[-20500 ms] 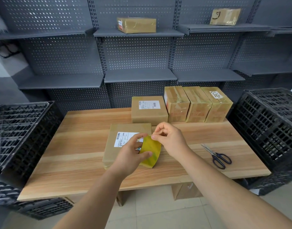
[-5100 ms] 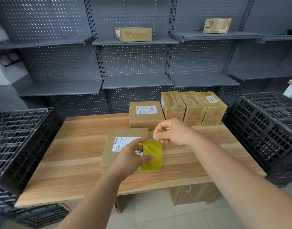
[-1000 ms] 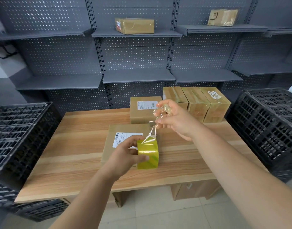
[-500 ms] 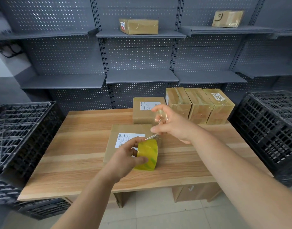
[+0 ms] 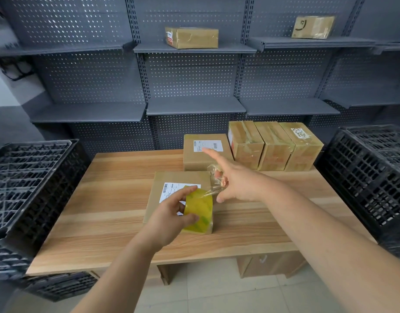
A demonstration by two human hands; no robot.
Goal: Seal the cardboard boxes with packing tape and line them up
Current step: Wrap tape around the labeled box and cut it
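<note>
Seemingly right hand (image 5: 238, 184) pinches tape (image 5: 213, 192); left hand (image 5: 168, 216) grips roll (image 5: 201, 208).

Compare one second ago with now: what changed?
The right hand has dropped toward the tape roll, so the pulled strip is shorter; its index finger now points straight, the crumpled tape end by its curled fingers. The left hand still grips the roll; boxes unmoved.

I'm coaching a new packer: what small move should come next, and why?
Probably draw the crumpled clear tape end pinched in the right hand further from the yellow tape roll gripped by the left hand, for a flat strip: only a short, bunched length is out above the flat labelled cardboard box.
</note>
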